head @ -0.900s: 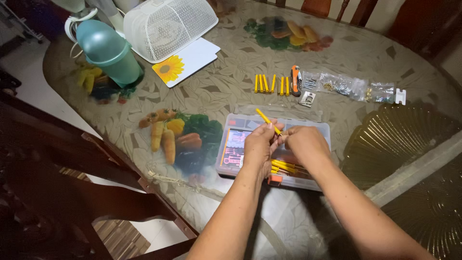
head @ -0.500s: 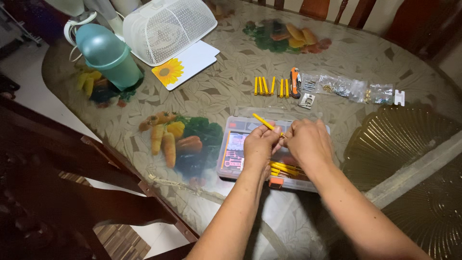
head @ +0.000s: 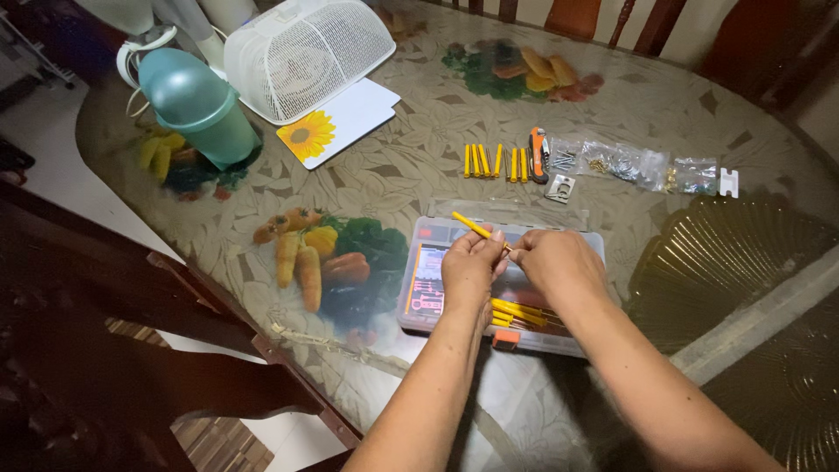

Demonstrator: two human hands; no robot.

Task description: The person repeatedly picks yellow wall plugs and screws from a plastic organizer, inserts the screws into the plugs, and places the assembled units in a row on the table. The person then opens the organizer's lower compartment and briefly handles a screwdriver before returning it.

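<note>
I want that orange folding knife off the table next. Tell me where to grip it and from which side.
Grip the orange folding knife across the middle of its handle, coming from above. It lies flat and folded, with yellow wall plugs close on its left and a clear bag close on its right.

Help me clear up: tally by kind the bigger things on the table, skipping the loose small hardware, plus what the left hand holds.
Teal plastic lidded jug: 1
White mesh dome food cover: 1
White card with a sunflower picture: 1
Clear plastic compartment box: 1
Orange-handled folding tool: 1
Yellow plastic wall plug in the left hand: 1
Total: 6
</note>
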